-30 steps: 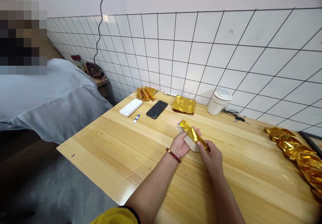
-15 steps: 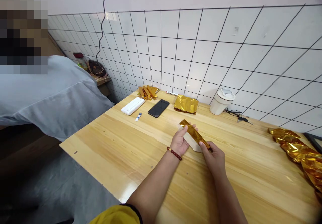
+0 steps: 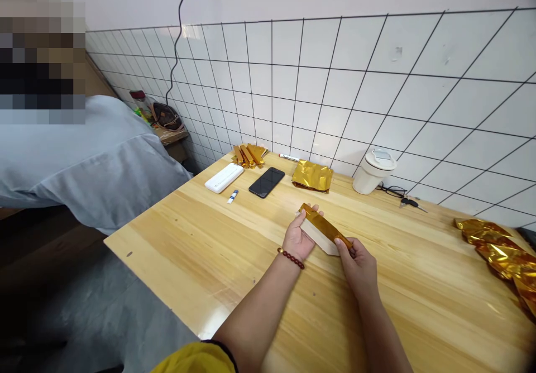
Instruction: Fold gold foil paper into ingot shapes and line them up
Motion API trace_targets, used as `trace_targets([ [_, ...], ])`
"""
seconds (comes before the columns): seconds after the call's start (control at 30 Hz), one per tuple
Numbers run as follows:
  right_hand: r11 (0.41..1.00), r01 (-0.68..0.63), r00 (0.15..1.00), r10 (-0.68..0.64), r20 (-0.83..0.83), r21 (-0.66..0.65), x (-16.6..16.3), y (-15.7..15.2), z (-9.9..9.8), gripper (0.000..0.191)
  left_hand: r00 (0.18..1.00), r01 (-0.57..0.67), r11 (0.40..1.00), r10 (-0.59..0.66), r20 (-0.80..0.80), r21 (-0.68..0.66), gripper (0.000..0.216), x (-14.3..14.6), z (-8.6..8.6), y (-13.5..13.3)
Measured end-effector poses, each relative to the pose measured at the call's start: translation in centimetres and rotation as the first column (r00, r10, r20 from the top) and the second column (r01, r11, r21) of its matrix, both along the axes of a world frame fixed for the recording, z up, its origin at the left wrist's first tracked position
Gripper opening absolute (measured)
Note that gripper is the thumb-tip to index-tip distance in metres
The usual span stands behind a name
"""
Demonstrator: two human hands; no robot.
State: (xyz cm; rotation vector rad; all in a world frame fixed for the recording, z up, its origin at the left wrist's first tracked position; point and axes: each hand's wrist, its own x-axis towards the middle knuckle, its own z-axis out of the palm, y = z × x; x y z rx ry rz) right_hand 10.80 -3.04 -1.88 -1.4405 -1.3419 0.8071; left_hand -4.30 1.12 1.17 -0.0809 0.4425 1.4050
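Observation:
Between my two hands is a folded sheet of gold foil paper point(image 3: 325, 228), a long strip with its pale side showing along the near edge. My left hand point(image 3: 299, 238), with a dark red bead bracelet point(image 3: 291, 258) at the wrist, grips the far left end, thumb on top and fingers beneath. At the near right end my right hand point(image 3: 355, 258) pinches the strip between thumb and fingers. Beyond the hands lies a flat stack of gold foil sheets point(image 3: 312, 175). Several folded gold strips point(image 3: 249, 155) are piled at the table's far left corner.
On the wooden table point(image 3: 188, 239) are a white power bank point(image 3: 224, 177), a black phone point(image 3: 267, 182), a small blue-and-white tube point(image 3: 233, 196), a marker point(image 3: 288, 157), a lidded white cup point(image 3: 374, 172), glasses point(image 3: 393, 190), keys point(image 3: 414, 204) and crumpled gold foil point(image 3: 502, 256). A person in grey point(image 3: 104, 161) is at left.
The view has shifted slightly, so the table things appear a little further right and lower. Both hands keep hold of the gold foil paper, with its folded strip looking flatter.

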Motion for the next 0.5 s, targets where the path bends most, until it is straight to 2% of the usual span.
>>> trace_targets([
  [0.13,0.999,-0.035,0.994,0.032,-0.108,-0.024,-0.2,0.1,-0.2,0.045,0.999,0.022,0.999,-0.023,0.023,0.040,0.016,0.9,-0.3,-0.6],
  [0.33,0.999,0.020,0.999,-0.019,-0.044,0.025,-0.1,0.1,-0.1,0.043,0.987,0.159,0.985,-0.159,0.001,0.065,0.017,2.9,-0.9,-1.7],
  [0.5,0.994,0.084,0.991,-0.076,-0.111,0.069,-0.4,0.2,-0.2,0.044,0.994,0.109,0.992,-0.110,0.008,0.057,0.017,2.5,-0.5,-1.4],
])
